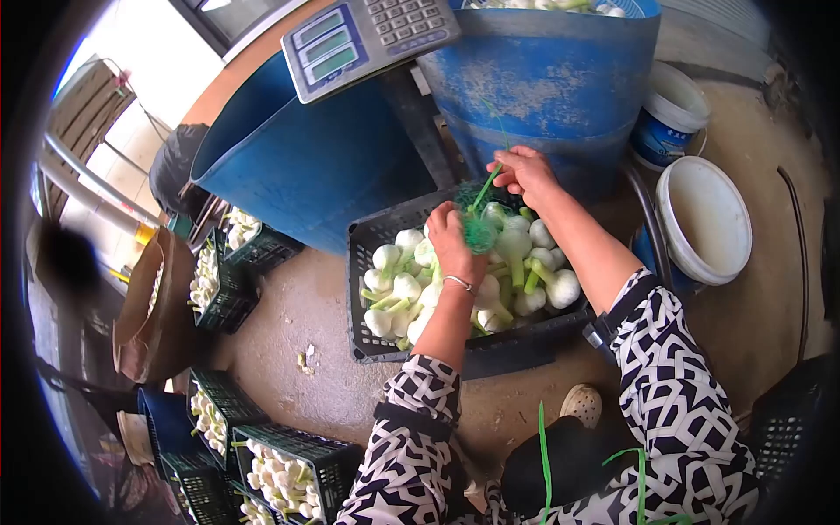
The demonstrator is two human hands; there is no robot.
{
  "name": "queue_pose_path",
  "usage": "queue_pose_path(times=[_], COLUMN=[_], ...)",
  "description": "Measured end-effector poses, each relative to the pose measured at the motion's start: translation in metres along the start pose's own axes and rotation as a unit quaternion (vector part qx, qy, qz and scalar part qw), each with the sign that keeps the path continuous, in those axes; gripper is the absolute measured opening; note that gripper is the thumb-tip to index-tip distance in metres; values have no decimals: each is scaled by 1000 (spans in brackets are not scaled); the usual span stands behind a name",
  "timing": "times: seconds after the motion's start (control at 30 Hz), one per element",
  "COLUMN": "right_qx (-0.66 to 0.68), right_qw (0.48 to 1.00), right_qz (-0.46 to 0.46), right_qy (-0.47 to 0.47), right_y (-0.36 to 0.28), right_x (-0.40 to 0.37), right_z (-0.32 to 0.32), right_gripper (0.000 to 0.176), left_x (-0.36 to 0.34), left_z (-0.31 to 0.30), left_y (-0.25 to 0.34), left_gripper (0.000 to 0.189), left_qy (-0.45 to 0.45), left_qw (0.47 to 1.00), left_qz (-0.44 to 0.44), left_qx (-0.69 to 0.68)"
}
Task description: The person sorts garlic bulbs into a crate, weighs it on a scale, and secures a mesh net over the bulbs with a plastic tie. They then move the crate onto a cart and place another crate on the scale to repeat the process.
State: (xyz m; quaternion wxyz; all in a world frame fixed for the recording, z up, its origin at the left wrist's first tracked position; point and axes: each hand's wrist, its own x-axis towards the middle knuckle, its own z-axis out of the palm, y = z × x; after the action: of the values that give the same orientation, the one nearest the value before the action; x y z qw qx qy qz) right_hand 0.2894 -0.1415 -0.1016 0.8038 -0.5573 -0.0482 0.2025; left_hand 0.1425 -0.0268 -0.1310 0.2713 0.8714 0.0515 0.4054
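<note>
A black plastic crate (356, 289) full of fresh garlic bulbs (408, 287) with short green stems stands in front of me. Over its far side, my left hand (453, 241) is closed on a bunched green mesh bag (478, 233). My right hand (525, 173), higher and to the right, pinches a thin green strip (492, 182) between thumb and fingers. The strip runs taut down to the gathered mesh. How far the mesh covers the bulbs under it is hard to make out.
A scale display (367, 39) rises behind the crate, between a blue tub (306, 166) and a taller blue barrel (542, 79). White buckets (704, 219) stand at right. Crates of garlic (284, 477) are stacked at lower left. Green strips (545, 464) hang near my lap.
</note>
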Motion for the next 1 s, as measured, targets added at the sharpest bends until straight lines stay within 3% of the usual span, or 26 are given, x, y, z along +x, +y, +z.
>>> queue_pose_path(times=[0.03, 0.07, 0.1, 0.17, 0.23, 0.3, 0.33, 0.37, 0.4, 0.47, 0.53, 0.57, 0.6, 0.63, 0.67, 0.7, 0.77, 0.8, 0.83, 0.97, 1.0], right_qx=[46, 55, 64, 80, 37, -75, -195, -376, -387, -446, -530, -523, -521, -517, -544, -544, -545, -546, -546, -539, -577], right_qw=[998, 998, 997, 996, 993, 979, 941, 811, 731, 646, 578, 602, 577, 563, 563, 558, 569, 566, 557, 491, 374], right_qz=[-4, 0, 5, 11, -15, -106, -216, -419, -525, -565, -544, -494, -498, -561, -522, -521, -435, -390, -340, -122, 20], right_qy=[-36, -27, -32, -33, -115, -158, -174, -161, -202, -254, -298, -347, -384, -318, -340, -347, -435, -480, -525, -674, -726], right_y=[-5, -6, -15, -26, -25, -25, -9, 5, 18, 68, 93, 105, 99, 102, 113, 115, 118, 117, 116, 100, 28], right_x=[-6, -13, -26, -46, -71, -115, -136, -159, -180, -203, -201, -198, -195, -194, -186, -189, -204, -214, -225, -267, -252], right_z=[-2, -3, 0, -6, -13, -10, -8, -3, 10, 28, 54, 75, 88, 99, 116, 116, 109, 102, 95, 57, 55], right_gripper=[18, 18, 20, 22, 27, 32, 32, 25, 19, 14, 7, 8, 10, 13, 17, 17, 21, 24, 27, 41, 35], left_x=[-2, -3, -4, -6, -2, 1, 0, 0, 0, 5, 14, 23, 35, 43, 43, 34, 6, -10, -7, -8, -6], left_z=[5, 16, 13, 7, 0, -6, -4, -6, -7, -9, -12, -14, -16, -16, -10, 0, 17, 11, 1, 0, -1], left_y=[-11, -21, -38, -37, -33, -36, -47, -43, -51, -55, -48, -49, -50, -49, -50, -54, -59, -30, 1, 16, 18], left_gripper=[21, 12, 18, 23, 30, 37, 39, 34, 31, 29, 29, 29, 23, 18, 18, 17, 28, 40, 42, 40, 37], left_qy=[8, 3, -8, -28, -42, -76, -82, -89, -114, -144, -190, -190, -258, -326, -325, -298, -207, -121, -134, -99, -103], left_qw=[999, 918, 981, 933, 914, 854, 848, 779, 810, 840, 814, 814, 819, 817, 817, 894, 959, 980, 972, 974, 971], left_qz=[-13, -203, -82, -198, -241, -334, -329, -385, -361, -337, -394, -395, -402, -403, -402, -311, -123, -79, -162, -166, -176], left_qx=[-42, -341, -175, -301, -323, -391, -408, -487, -447, -401, -382, -380, -318, -255, -257, -126, 149, 136, 104, 115, 121])
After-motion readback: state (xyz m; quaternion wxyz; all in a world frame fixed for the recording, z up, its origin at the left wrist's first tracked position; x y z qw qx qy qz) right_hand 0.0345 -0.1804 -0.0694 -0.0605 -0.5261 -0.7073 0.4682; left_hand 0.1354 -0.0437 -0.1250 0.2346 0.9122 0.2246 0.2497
